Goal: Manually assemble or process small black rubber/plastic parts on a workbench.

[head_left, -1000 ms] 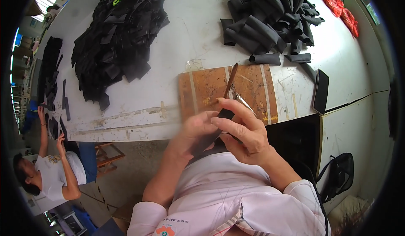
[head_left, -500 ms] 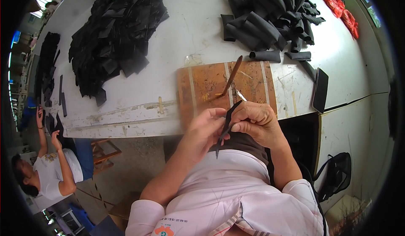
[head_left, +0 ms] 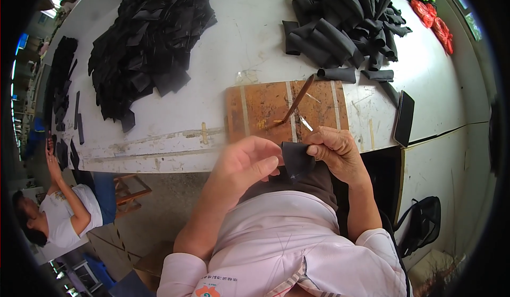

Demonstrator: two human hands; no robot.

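Both of my hands hold a small black fabric piece (head_left: 296,159) in front of my chest, just below the table edge. My left hand (head_left: 245,164) pinches its left side, and my right hand (head_left: 334,151) grips its right side and also holds small scissors (head_left: 305,123) whose tips poke up above the fingers. A brown wooden board (head_left: 255,111) lies on the white table (head_left: 212,84) right above my hands, with a thin brown stick (head_left: 297,99) lying on it.
A large heap of flat black pieces (head_left: 149,42) lies at the left of the table, and a pile of rolled black pieces (head_left: 345,26) at the right. A dark phone (head_left: 404,119) rests near the right edge. Another person (head_left: 58,217) sits at lower left. A black bag (head_left: 422,228) is on the floor.
The black piece was thin and edge-on between my hands; now it is turned flat and spread between both hands, which have drawn slightly apart.
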